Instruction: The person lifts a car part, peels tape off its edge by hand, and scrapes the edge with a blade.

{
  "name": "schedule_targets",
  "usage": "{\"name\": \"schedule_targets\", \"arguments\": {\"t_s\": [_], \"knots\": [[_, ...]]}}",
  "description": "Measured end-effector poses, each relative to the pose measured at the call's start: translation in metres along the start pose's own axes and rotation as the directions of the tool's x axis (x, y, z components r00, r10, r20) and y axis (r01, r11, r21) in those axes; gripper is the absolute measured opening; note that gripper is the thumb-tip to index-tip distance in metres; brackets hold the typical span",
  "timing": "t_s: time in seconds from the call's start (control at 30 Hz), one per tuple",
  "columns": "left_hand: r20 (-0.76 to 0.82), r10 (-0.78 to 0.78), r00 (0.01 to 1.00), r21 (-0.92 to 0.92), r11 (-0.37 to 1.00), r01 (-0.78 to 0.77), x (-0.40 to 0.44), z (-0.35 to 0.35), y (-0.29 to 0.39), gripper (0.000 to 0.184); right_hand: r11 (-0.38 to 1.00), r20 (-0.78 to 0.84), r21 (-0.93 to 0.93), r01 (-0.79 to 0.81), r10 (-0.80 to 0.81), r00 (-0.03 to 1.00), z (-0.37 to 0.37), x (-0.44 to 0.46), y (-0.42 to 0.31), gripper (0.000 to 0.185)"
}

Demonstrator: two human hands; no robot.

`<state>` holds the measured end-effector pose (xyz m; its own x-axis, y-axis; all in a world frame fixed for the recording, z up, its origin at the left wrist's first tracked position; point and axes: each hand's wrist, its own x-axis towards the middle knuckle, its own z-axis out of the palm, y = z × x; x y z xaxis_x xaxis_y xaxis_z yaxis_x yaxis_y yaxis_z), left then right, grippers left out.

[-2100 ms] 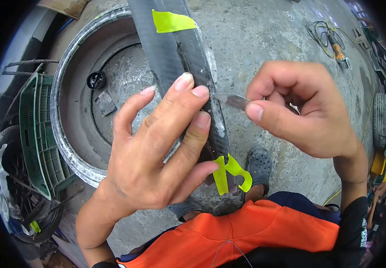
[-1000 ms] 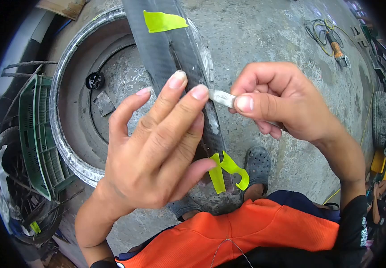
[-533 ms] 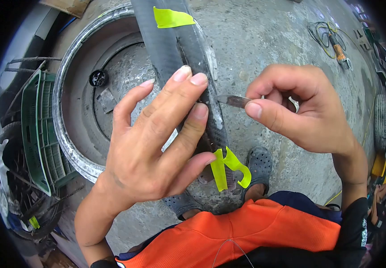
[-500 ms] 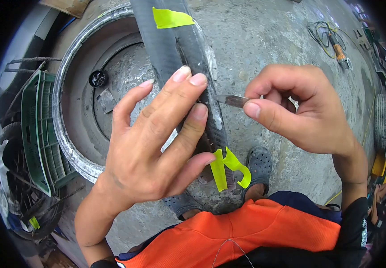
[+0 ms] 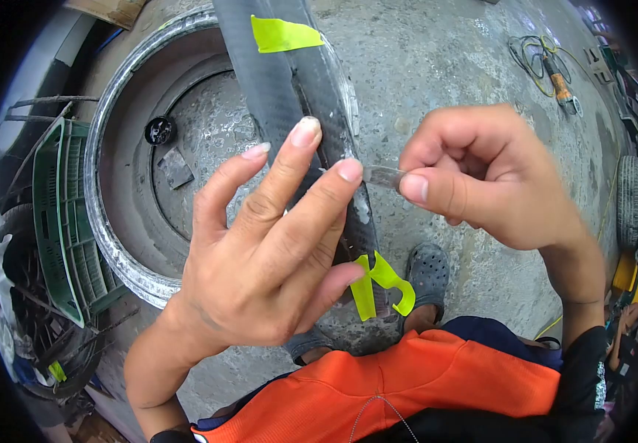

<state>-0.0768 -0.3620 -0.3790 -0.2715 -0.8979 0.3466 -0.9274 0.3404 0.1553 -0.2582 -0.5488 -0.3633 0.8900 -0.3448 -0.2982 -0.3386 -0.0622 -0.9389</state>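
Note:
A long dark piece with a carbon-fibre weave runs from the top of the head view toward my feet, with a lengthwise slit and whitish smears along its right edge. Yellow-green tape crosses its upper part; more tape hangs at the lower end. My left hand rests over the piece with fingers spread, the index fingertip at its right edge. Between thumb and fingers, my right hand pinches a small thin metal blade. The blade's tip is beside the left index fingertip, at the edge.
A large tyre lies on the concrete floor beneath the piece, with a black round cap inside its ring. A green crate is at left. An orange power tool with a cord lies far right. My clogs are below.
My left hand has shifted slightly down, its index finger reaching right to the edge by the blade. The blade in my right hand has turned slightly and moved a little right and down.

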Motion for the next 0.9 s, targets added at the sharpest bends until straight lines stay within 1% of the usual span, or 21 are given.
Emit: {"name": "schedule_targets", "arguments": {"t_s": [0.07, 0.1, 0.17, 0.2, 0.27, 0.3, 0.37, 0.4, 0.47, 0.5, 0.57, 0.6, 0.67, 0.9], "knots": [[0.000, -0.004, 1.000, -0.004, 1.000, 0.004, 0.001, -0.001, 0.001, 0.052, 0.984, 0.041, 0.164, -0.068, 0.062, 0.997, 0.001, 0.002, 0.002, 0.013], [0.011, -0.011, 1.000, 0.005, 1.000, 0.011, 0.001, -0.002, 0.002, 0.052, 0.984, 0.040, 0.163, -0.068, 0.063, 0.997, 0.001, 0.002, 0.001, 0.013], [0.024, -0.015, 1.000, 0.010, 1.000, 0.015, 0.003, -0.003, 0.004, 0.053, 0.966, 0.073, 0.223, -0.133, 0.120, 0.990, 0.001, 0.001, 0.000, 0.014], [0.030, -0.017, 0.999, 0.025, 1.000, 0.016, 0.003, -0.004, 0.004, 0.054, 0.965, 0.072, 0.226, -0.134, 0.121, 0.990, 0.000, 0.001, 0.002, 0.014], [0.038, -0.017, 0.999, 0.041, 0.999, 0.015, 0.002, -0.005, 0.003, 0.055, 0.938, 0.106, 0.279, -0.205, 0.182, 0.978, 0.001, 0.001, 0.006, 0.014], [0.051, -0.015, 0.999, 0.041, 0.999, 0.013, 0.001, -0.005, 0.003, 0.056, 0.938, 0.106, 0.280, -0.204, 0.181, 0.978, 0.002, 0.000, 0.008, 0.014], [0.059, -0.013, 0.998, 0.050, 0.999, 0.010, -0.001, -0.005, 0.001, 0.057, 0.983, 0.019, 0.179, -0.047, 0.044, 0.999, 0.006, -0.003, 0.008, 0.012], [0.037, -0.017, 0.999, 0.032, 0.999, 0.016, -0.002, -0.003, -0.001, 0.057, 0.983, 0.021, 0.178, -0.044, 0.041, 0.999, 0.006, -0.005, 0.007, 0.012], [0.014, -0.023, 1.000, 0.015, 1.000, 0.023, -0.003, -0.003, -0.003, 0.057, 0.991, -0.047, -0.091, 0.101, -0.105, 0.993, 0.006, -0.010, 0.006, 0.011], [0.033, -0.022, 0.999, 0.019, 1.000, 0.021, -0.002, -0.005, -0.003, 0.057, 0.991, -0.045, -0.091, 0.101, -0.105, 0.993, 0.006, -0.011, 0.005, 0.011], [0.051, -0.023, 0.998, 0.023, 1.000, 0.022, -0.003, -0.005, -0.003, 0.058, 0.981, -0.077, -0.149, 0.121, -0.133, 0.988, 0.007, -0.014, 0.003, 0.011], [0.044, -0.018, 0.999, 0.023, 1.000, 0.017, -0.003, -0.005, -0.004, 0.058, 0.982, -0.076, -0.148, 0.120, -0.133, 0.988, 0.008, -0.015, 0.002, 0.011], [0.036, -0.012, 0.999, 0.022, 1.000, 0.011, -0.003, -0.003, -0.005, 0.057, 0.969, -0.104, -0.210, 0.133, -0.157, 0.982, 0.009, -0.015, -0.001, 0.011], [0.018, 0.000, 1.000, -0.003, 1.000, 0.000, -0.004, -0.001, -0.006, 0.057, 0.956, -0.098, -0.257, 0.145, -0.175, 0.980, 0.013, -0.014, -0.007, 0.010]]}}
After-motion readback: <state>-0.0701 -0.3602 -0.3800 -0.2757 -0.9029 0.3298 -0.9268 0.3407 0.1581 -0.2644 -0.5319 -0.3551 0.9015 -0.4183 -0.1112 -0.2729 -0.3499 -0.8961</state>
